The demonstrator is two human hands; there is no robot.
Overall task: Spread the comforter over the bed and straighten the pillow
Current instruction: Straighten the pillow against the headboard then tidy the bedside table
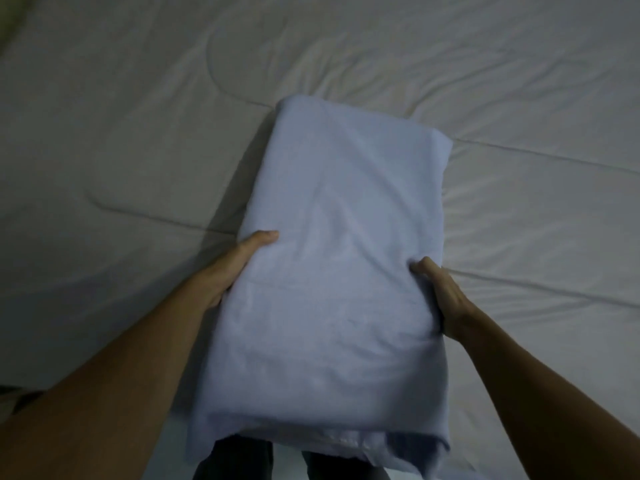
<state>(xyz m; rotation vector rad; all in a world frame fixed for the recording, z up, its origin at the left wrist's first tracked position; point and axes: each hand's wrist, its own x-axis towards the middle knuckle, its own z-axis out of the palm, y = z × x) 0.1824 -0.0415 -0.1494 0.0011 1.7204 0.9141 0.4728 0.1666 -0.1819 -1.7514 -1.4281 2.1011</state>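
A pale blue pillow [332,258] fills the middle of the head view, long side running away from me, held above the bed. My left hand [235,268] grips its left edge, thumb on top and fingers hidden underneath. My right hand [440,296] grips its right edge the same way. An off-white quilted comforter [138,133] lies spread across the bed below, with stitched seams and light wrinkles. The pillow's near end hangs over my legs.
My dark trouser legs [239,462] show under the pillow at the bottom. A dark strip [17,396] sits at the lower left past the bed's edge. A yellowish patch [10,15] is in the top left corner.
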